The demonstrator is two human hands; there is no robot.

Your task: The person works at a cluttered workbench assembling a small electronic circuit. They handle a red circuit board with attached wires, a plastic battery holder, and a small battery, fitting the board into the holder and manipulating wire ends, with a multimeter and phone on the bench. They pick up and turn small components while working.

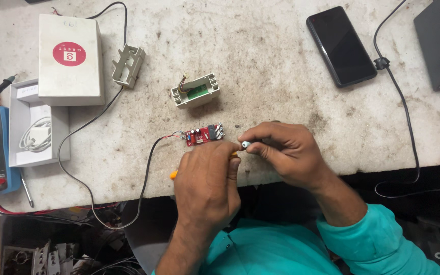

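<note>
Pinched between thumb and forefinger of the right hand [286, 153] is a small pale-tipped part [244, 145], while the left hand [207, 183] is curled around an orange-handled tool [173, 174] whose tip is hidden under the fingers. Both meet just right of the red circuit board [204, 135], which lies near the table's [281, 71] near edge with a black lead [146, 173] trailing off it. A snag on that lead could drag the loose board over the edge; a slip of the tool might also scrape its components. Both wrists angle inward from the near side, forearms unsupported past the edge. An open grey casing [195, 90] sits farther back.
</note>
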